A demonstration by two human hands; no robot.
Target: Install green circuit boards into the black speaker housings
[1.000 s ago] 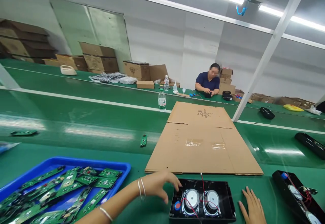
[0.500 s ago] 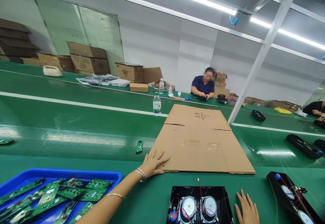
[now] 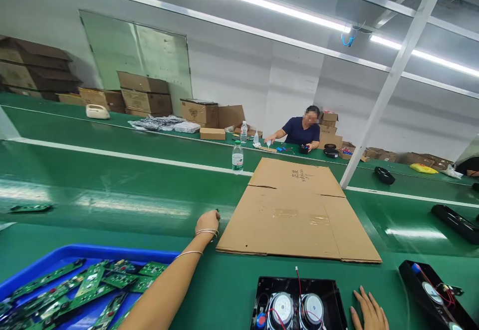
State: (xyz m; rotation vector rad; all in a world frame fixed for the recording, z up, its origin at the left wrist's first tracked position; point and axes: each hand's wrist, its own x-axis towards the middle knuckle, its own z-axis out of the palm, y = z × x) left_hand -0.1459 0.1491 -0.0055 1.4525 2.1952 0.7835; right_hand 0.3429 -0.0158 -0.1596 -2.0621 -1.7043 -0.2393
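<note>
My left hand (image 3: 207,222) reaches over the green work surface, left of the cardboard sheet (image 3: 295,225). Its fingers are closed round a small green circuit board (image 3: 218,213); only a sliver shows past the knuckles. At the lower right, my right hand (image 3: 369,312) lies flat on the table, fingers apart and holding nothing. Beside it sits a black speaker housing (image 3: 339,302) with two round speakers and thin red wires. A second black housing (image 3: 430,290) lies at an angle to the right of that hand.
A blue tray (image 3: 123,250) of several circuit boards stands at the lower left. Another board (image 3: 32,208) lies at the far left. A water bottle (image 3: 237,158) stands behind the cardboard. A co-worker (image 3: 301,129) sits across the line, near a white post (image 3: 392,85).
My left hand has left the cardboard's edge, moved left and closed on the small circuit board. My right hand stays flat. The co-worker has stretched an arm sideways, and the view has shifted slightly.
</note>
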